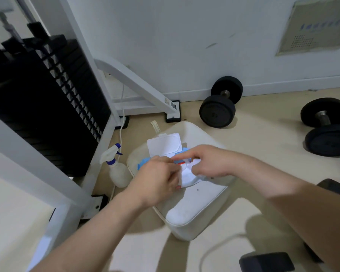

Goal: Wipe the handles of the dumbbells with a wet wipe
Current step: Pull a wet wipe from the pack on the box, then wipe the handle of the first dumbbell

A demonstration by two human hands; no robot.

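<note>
The left hand (157, 177) and right hand (206, 163) each pinch one side of a white wet wipe (186, 175) between them, over the open wipe pack (143, 161). The sheet looks limp, light and damp, so it should be held bunched. One dumbbell (221, 102) lies beyond the right hand, another dumbbell (326, 126) to its right. Both are probably heavy.

The beige floor (263, 146) carries a white padded cushion (194, 209) lying flat, with a white spray bottle (119, 173) standing upright just beside its left edge. On the cushion lies a blue wet wipe pack (143, 160), its white lid (163, 143) flipped open. Two black weights rest on the floor, well apart: the near-wall dumbbell (220, 103) and the right-edge dumbbell (326, 126). A white cable (214, 250) curls across the floor.
</note>
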